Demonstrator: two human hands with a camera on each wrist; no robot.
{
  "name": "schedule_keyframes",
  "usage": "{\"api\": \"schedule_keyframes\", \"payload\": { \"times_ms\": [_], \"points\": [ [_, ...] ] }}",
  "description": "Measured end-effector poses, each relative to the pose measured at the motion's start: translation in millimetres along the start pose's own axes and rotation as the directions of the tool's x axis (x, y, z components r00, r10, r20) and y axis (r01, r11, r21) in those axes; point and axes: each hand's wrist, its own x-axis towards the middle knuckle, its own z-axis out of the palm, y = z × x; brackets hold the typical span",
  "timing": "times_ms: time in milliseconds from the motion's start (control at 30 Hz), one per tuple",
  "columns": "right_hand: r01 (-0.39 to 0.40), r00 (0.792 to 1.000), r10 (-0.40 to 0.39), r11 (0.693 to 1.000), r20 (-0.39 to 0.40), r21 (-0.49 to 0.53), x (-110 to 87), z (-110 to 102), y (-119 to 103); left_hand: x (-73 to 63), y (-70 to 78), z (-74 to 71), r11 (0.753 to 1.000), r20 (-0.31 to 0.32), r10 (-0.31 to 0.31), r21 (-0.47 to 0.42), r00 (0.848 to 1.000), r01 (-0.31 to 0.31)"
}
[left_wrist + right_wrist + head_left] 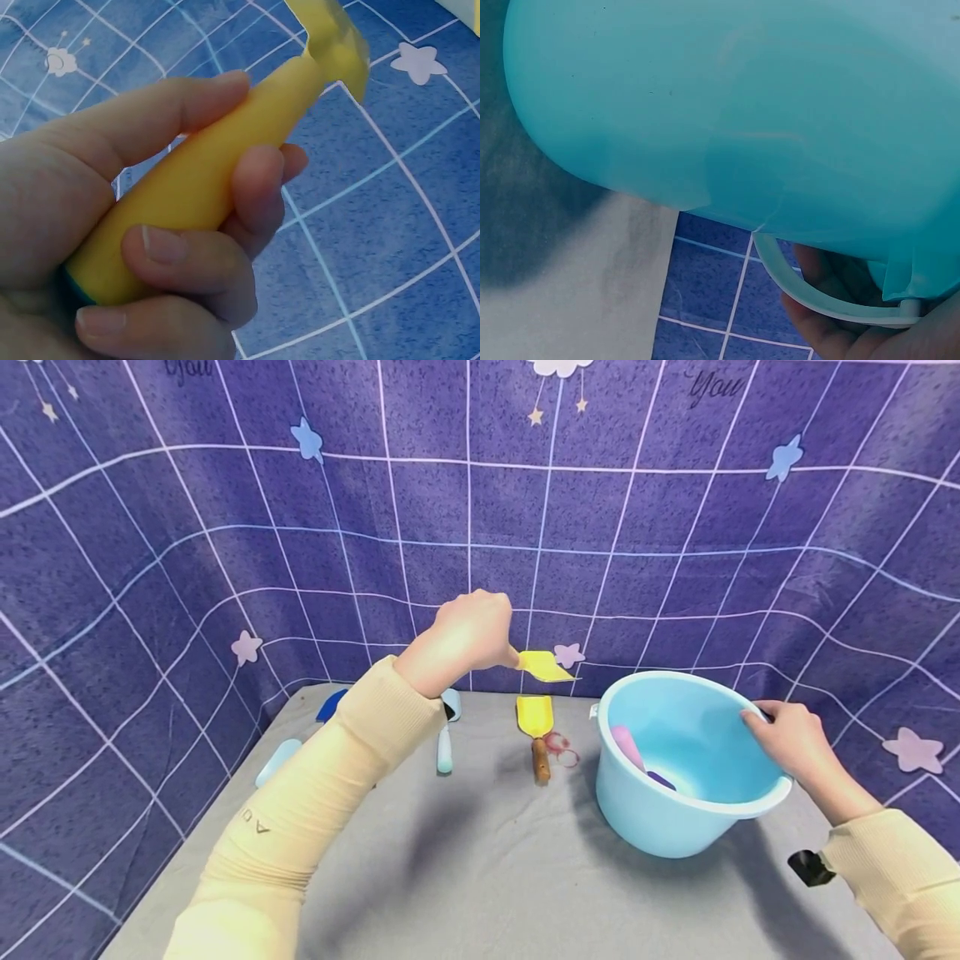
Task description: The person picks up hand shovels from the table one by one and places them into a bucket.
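Note:
My left hand [472, 631] is raised above the table and grips a small yellow hand shovel [543, 666]. In the left wrist view the fingers curl around its thick yellow handle [187, 187], which has a green end; the bent yellow blade [337, 49] points away. At the right, my right hand [795, 735] holds a light-blue bucket [660, 827] by the rim, and the bucket leans toward me. Its pale curved carrying handle [802, 300] passes by the fingers in the right wrist view. Inside the bucket lie a pink handle [628, 745] and a dark purple piece [661, 780].
On the grey cloth lies a yellow shovel with a wooden handle [540, 760], near faint red rings [567, 757]. Left of it is a light-blue tool [445, 752]. A dark blue item [330, 705] and a pale blue one [277, 762] sit farther left, partly behind the left sleeve.

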Motion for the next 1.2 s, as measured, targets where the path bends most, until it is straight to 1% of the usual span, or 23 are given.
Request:
{"api": "schedule_keyframes", "payload": {
  "times_ms": [100, 167, 233, 300, 367, 433, 500, 600, 833, 1000, 1100, 1200],
  "points": [
    [0.003, 1.000, -0.003, 1.000, 0.001, 0.002, -0.2, 0, 0, 4.1, 5.6, -4.3, 0.999, -0.007, 0.032, 0.005, 0.999, -0.032],
    [0.004, 1.000, -0.004, 1.000, 0.001, 0.004, -0.3, 0, 0, 6.3, 9.0, -6.9, 0.998, -0.009, 0.069, 0.001, 0.998, -0.069],
    [0.005, 1.000, -0.005, 1.000, -0.001, 0.006, -0.7, 0, 0, 8.3, 12.4, -9.4, 0.993, -0.014, 0.121, -0.003, 0.993, -0.121],
    [0.005, 1.000, -0.005, 1.000, -0.003, 0.010, -1.2, 1, 0, 10.1, 15.8, -11.3, 0.983, -0.024, 0.186, -0.002, 0.982, -0.186],
    [0.004, 1.000, -0.004, 1.000, -0.007, 0.010, -1.8, 1, -1, 11.7, 19.6, -12.3, 0.969, -0.035, 0.246, 0.000, 0.969, -0.246],
    [0.004, 1.000, -0.004, 1.000, -0.011, 0.009, -1.8, 1, -1, 12.9, 24.0, -12.8, 0.956, -0.040, 0.294, 0.002, 0.955, -0.294],
    [0.003, 1.000, -0.003, 1.000, -0.012, 0.007, -1.4, 1, 0, 14.4, 28.6, -12.3, 0.945, -0.047, 0.326, 0.006, 0.944, -0.326],
    [0.002, 1.000, -0.002, 1.000, -0.009, 0.006, -1.1, 1, 0, 17.5, 35.7, -10.5, 0.933, -0.056, 0.361, 0.019, 0.931, -0.360],
    [0.007, 1.000, -0.007, 1.000, -0.008, 0.008, -2.1, 2, -1, 30.7, 51.0, -1.6, 0.899, -0.066, 0.437, 0.076, 0.897, -0.432],
    [0.008, 1.000, -0.008, 1.000, -0.010, 0.002, -2.1, 1, -1, 39.3, 63.2, 8.9, 0.875, -0.052, 0.476, 0.121, 0.878, -0.468],
    [0.003, 1.000, -0.003, 1.000, -0.008, 0.003, -2.1, 1, -1, 42.8, 69.9, 16.8, 0.864, -0.038, 0.495, 0.126, 0.868, -0.487],
    [-0.002, 1.000, 0.002, 1.000, -0.005, 0.003, -1.9, 1, -1, 45.9, 75.9, 24.7, 0.856, -0.019, 0.507, 0.125, 0.862, -0.501]
  ]
}}
